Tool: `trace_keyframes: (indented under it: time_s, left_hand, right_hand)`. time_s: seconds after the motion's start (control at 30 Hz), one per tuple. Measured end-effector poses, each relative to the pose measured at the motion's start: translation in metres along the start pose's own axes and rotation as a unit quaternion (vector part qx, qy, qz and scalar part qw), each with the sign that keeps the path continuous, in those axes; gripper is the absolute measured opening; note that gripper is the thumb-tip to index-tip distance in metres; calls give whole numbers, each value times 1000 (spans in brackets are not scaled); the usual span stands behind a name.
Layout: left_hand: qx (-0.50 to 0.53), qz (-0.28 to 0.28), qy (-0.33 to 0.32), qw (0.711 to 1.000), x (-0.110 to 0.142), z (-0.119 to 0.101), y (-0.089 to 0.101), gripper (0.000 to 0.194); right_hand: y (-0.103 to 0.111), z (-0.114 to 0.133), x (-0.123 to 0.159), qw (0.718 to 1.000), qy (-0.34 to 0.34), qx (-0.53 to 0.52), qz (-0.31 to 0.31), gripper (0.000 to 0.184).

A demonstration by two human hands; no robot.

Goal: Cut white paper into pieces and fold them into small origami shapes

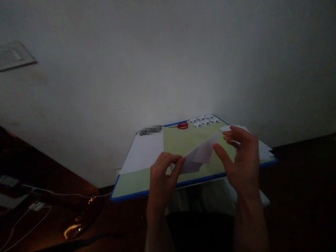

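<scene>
My left hand (pixel 165 171) pinches a folded sheet of white paper (pixel 198 157) between thumb and fingertips at its left end. The paper is tilted above the table, its long folded edge rising to a point at the upper right. Just right of that point is my right hand (pixel 240 157), with thumb and fingers spread apart and nothing between them. Its thumb tip is close to the paper's right edge; whether it touches I cannot tell.
The small pale green table (pixel 136 184) has a blue rim and stands by a wall (pixel 168 63). On it are a white sheet (pixel 144 150), red-handled scissors (pixel 182 125), several folded paper pieces (pixel 204 121) and loose paper (pixel 264 150). White cables (pixel 60 193) run at the left.
</scene>
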State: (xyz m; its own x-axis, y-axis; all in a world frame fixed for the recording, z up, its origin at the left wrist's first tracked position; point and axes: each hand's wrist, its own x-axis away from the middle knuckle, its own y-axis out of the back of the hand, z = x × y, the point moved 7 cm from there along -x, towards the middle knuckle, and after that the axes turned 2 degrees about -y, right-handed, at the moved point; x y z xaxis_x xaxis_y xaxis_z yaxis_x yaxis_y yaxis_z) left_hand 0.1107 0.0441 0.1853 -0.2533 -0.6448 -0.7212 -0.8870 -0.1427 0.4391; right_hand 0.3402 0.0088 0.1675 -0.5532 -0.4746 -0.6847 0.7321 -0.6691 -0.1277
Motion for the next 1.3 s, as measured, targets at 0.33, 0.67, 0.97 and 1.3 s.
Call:
trace_keyframes:
  time_s: [0.33,0.67,0.97,1.3]
  left_hand:
    - [-36,211,-99,972,12,-35,-20,12]
    - [-12,217,-102,971,21,-31,-20,9]
    - [36,182,-136,973,13,-36,3,14]
    - [34,133,-96,986,18,-28,44,17]
  right_hand:
    - [-30,55,11,823,227,134,503,9]
    - [-46,47,23,782,220,119,571,12]
    - [-53,58,8,738,239,45,629,10]
    - [-16,49,-37,776,197,41,598,13]
